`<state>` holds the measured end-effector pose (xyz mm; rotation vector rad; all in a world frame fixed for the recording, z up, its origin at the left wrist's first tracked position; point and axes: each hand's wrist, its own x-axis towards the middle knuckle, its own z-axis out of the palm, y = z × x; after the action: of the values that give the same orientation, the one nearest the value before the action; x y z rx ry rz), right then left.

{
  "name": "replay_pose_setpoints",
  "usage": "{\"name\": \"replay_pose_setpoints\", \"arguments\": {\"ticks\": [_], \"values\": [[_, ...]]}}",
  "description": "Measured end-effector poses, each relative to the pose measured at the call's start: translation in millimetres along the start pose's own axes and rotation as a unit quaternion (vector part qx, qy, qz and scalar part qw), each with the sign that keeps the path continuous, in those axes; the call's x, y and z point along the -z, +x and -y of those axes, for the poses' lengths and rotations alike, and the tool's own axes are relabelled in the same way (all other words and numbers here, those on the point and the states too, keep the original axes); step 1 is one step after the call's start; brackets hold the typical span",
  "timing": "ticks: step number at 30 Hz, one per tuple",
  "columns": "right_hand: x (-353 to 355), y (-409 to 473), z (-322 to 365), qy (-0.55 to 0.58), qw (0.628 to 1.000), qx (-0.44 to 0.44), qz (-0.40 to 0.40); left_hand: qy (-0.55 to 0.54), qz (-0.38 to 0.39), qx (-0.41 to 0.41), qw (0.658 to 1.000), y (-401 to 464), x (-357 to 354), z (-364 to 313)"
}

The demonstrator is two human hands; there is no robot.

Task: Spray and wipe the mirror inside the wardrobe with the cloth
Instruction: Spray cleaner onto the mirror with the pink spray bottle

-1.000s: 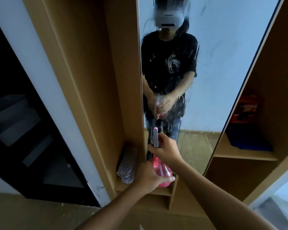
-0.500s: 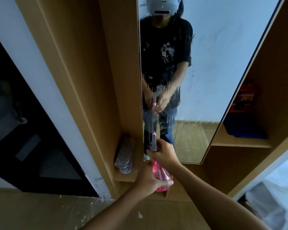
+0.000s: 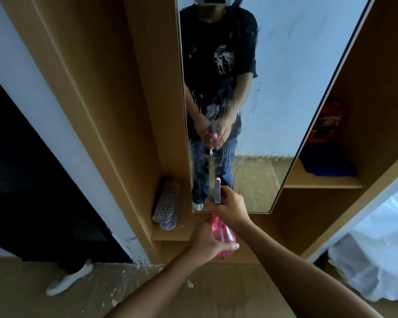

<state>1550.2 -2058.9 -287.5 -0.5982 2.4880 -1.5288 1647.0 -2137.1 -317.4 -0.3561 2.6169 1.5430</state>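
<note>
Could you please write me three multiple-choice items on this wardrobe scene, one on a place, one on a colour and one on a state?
1. Where do the slippers lie?
A. On the low shelf left of the mirror
B. On the right-hand shelf
C. On the floor

2. What colour is the body of the spray bottle?
A. Green
B. Pink
C. White

3. What state is the lower part of the mirror in?
A. Dry and spotless
B. Cracked
C. Wet with running spray

Answers:
1 A: they stand tilted on the shelf beside the mirror's left edge.
2 B: the body gripped by the left hand is pink; the right hand grips the sprayer head.
3 C: droplets and streaks cover the glass there.
</note>
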Motion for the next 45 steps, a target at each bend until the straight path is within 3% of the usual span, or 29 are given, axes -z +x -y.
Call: {"name": "replay_pose_setpoints", "arguments": {"ticks": [26,39,45], "values": [[80,-7,-38,0.004,0.997,-0.016,-0.074,-0.026,0.072,-0.024,0.997,30,-67,-47],[122,-15,-71,0.039,0.991,-0.044,-0.124,-0.023,0.109,-0.076,0.991,43,-108,-77],[136,-17,-89,0.046,0.992,-0.062,-0.104,-0.053,0.116,-0.072,0.989,50,-128,-73]]}}
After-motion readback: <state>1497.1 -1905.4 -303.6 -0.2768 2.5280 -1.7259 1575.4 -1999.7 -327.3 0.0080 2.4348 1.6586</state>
